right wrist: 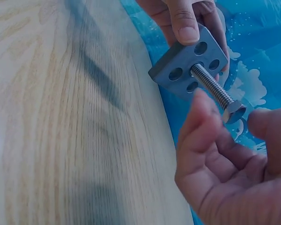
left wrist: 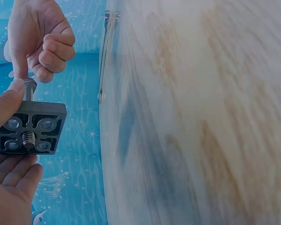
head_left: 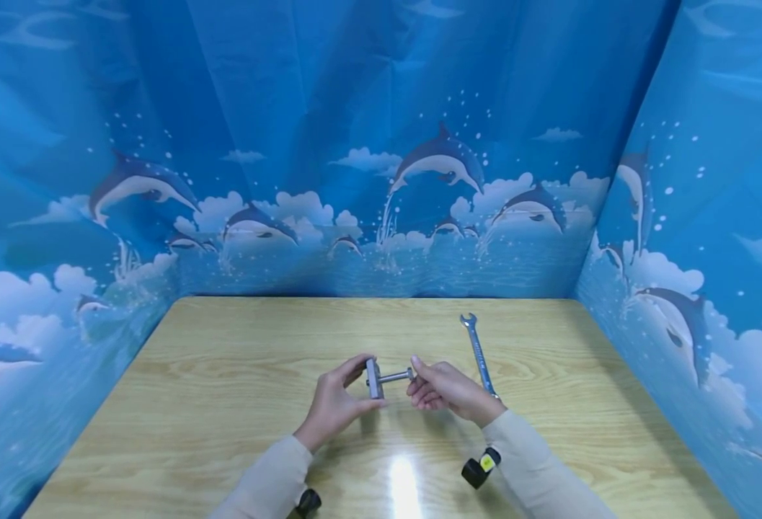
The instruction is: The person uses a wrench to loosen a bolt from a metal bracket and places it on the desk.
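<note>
My left hand (head_left: 342, 396) grips a grey square plate (head_left: 373, 379) by opposite edges, thumb on one side and fingers on the other. Holes sit near the plate's corners, and a long hex bolt (right wrist: 213, 86) passes through its centre. The bolt's threaded end pokes out on the ribbed face in the left wrist view. Around the hex head, my right hand (head_left: 445, 389) has its thumb and index finger spread, the thumb tip close beside the head. A small gap shows between thumb and head in the right wrist view; the other fingers are loosely curled.
A combination wrench (head_left: 479, 357) lies on the wooden table (head_left: 238, 346), just beyond my right hand, its open end pointing to the back. Blue dolphin-print curtains (head_left: 355, 144) stand behind the table and along both sides.
</note>
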The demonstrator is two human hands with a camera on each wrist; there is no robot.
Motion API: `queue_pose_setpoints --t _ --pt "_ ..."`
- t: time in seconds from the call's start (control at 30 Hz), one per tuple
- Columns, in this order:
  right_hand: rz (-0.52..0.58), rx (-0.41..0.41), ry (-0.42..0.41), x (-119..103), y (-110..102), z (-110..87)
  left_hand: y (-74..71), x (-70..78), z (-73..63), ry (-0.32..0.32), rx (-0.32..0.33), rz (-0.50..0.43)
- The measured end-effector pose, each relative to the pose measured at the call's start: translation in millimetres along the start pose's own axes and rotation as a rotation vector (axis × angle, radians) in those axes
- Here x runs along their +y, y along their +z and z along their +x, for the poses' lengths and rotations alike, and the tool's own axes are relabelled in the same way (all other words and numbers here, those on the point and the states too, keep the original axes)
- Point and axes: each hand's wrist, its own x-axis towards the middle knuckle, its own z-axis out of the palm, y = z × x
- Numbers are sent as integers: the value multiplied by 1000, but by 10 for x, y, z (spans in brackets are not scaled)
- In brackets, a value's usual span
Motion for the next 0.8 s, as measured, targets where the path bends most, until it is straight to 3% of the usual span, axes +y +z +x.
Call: queue_pose_setpoints --t 0.23,0.53,0.67,0.8 --pt "-22 55 -23 -19 3 8 1 14 -1 8 6 1" --pt "-135 168 -211 2 -22 -1 -44 19 1 7 20 -35" --pt "-154 164 -233 5 -24 9 -51 13 2 10 22 -38" --pt "-143 129 -202 -3 -17 10 -47 4 -3 14 29 -42"
